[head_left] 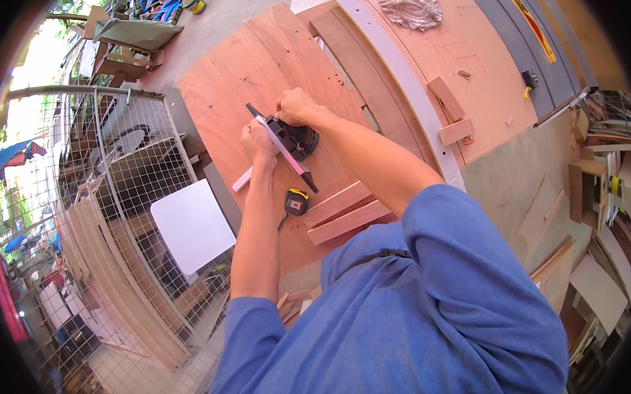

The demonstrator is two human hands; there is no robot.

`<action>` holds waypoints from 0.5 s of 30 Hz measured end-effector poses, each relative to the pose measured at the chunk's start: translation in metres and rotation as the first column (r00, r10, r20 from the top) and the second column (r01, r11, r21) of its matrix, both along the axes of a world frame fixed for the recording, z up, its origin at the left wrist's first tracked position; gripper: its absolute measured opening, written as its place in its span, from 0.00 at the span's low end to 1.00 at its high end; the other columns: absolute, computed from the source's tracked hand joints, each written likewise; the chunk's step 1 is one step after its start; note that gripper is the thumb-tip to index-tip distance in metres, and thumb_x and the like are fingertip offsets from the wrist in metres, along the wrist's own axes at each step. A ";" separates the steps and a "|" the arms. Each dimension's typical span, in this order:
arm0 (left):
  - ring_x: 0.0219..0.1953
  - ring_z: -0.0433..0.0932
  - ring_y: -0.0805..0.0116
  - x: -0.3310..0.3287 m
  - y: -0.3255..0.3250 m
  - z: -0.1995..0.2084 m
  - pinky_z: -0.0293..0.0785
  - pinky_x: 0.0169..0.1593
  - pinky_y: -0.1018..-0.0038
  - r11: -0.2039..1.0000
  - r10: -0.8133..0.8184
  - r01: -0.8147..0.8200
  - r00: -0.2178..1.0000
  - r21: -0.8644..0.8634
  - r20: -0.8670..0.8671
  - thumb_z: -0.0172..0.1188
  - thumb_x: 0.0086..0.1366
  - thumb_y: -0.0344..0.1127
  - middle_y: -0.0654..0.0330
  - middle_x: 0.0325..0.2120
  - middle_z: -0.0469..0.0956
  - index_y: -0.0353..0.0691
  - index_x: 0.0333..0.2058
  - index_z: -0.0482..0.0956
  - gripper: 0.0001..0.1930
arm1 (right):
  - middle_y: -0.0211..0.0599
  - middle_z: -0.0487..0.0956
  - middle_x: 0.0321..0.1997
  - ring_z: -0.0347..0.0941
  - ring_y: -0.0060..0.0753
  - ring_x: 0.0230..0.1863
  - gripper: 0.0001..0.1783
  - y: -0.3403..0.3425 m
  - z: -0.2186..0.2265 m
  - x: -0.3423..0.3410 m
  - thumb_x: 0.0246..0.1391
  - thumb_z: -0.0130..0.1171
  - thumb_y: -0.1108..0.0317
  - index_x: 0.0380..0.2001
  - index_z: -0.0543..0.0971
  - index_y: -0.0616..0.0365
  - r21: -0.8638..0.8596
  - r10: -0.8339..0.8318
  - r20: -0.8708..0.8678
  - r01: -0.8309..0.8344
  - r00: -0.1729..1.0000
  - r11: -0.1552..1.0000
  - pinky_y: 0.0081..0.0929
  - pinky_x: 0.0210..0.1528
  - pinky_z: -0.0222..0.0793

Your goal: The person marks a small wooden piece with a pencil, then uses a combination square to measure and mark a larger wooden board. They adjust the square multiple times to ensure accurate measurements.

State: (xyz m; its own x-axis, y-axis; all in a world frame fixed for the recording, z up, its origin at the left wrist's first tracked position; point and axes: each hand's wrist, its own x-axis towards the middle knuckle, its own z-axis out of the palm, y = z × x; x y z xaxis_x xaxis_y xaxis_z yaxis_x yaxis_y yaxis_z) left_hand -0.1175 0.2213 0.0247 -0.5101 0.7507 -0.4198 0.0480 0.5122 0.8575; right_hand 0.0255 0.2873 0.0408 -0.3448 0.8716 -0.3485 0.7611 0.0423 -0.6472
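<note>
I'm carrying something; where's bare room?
Mostly bare: the pinkish plywood board, from its far edge to the left hand and right hand. Crowded: around the black curved tool; nearer, by the boxy black tape measure and reddish wooden bars.

Crumpled rag [410, 8] just sitting on a wide wooden board [500, 71] up top, long yellow strip [537, 38] on the grey panel [495, 32] next to it, plus a white sheet [192, 227] by some wire fence [106, 160].

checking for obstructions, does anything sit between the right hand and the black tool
Nothing visible does: the right hand is at the far end of the black tool, and the left hand is at its long pale edge. The tape measure lies nearer the person, not between them.
</note>
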 end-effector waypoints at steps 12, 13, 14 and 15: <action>0.32 0.80 0.51 0.032 -0.017 0.003 0.73 0.39 0.54 0.985 0.032 0.053 0.884 0.167 -0.467 0.47 0.80 0.54 0.47 0.29 0.81 0.31 0.35 0.77 0.27 | 0.53 0.87 0.38 0.86 0.58 0.40 0.07 -0.013 -0.028 0.005 0.54 0.65 0.71 0.32 0.88 0.63 0.427 0.306 -0.126 -0.227 0.944 0.875 0.51 0.45 0.82; 0.32 0.80 0.53 0.032 -0.017 0.002 0.73 0.39 0.55 0.985 0.025 0.053 0.898 0.164 -0.440 0.47 0.80 0.54 0.48 0.28 0.81 0.31 0.34 0.77 0.28 | 0.53 0.87 0.37 0.86 0.58 0.40 0.08 -0.012 -0.027 0.005 0.54 0.63 0.71 0.31 0.88 0.63 0.421 0.354 -0.084 -0.288 0.932 0.860 0.50 0.44 0.82; 0.31 0.79 0.55 0.031 -0.016 0.000 0.73 0.38 0.56 0.985 0.016 0.058 0.910 0.164 -0.415 0.47 0.80 0.54 0.49 0.28 0.80 0.31 0.34 0.76 0.28 | 0.53 0.87 0.36 0.86 0.58 0.40 0.08 -0.011 -0.021 0.005 0.54 0.62 0.71 0.31 0.88 0.63 0.417 0.396 -0.044 -0.343 0.917 0.842 0.49 0.43 0.82; 0.31 0.79 0.57 0.029 -0.015 -0.002 0.73 0.38 0.57 0.985 0.016 0.053 0.922 0.167 -0.387 0.47 0.80 0.54 0.50 0.27 0.80 0.31 0.34 0.76 0.28 | 0.53 0.86 0.36 0.86 0.58 0.40 0.09 -0.008 -0.012 0.005 0.54 0.61 0.71 0.30 0.88 0.63 0.412 0.446 0.000 -0.406 0.895 0.816 0.49 0.43 0.83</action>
